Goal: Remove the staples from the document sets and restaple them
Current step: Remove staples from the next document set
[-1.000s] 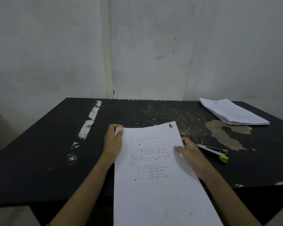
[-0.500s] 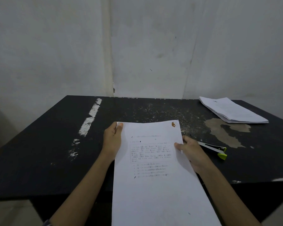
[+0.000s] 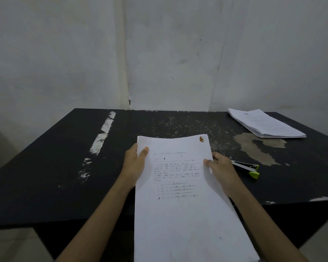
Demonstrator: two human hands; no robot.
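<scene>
Pinching opposite edges, left hand (image 3: 134, 164) and right hand (image 3: 222, 172) hold a white, rust-spotted printed document set (image 3: 180, 214).

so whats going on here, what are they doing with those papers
A person is holding a set of papers in both hands over the near edge of a black table. The left hand grips its upper left edge and the right hand grips its right edge. A black and green stapler lies untouched on the table beside the right hand. Another stack of papers sits at the far right corner. No staple is visible; there is only a brown mark at the top right corner.
</scene>
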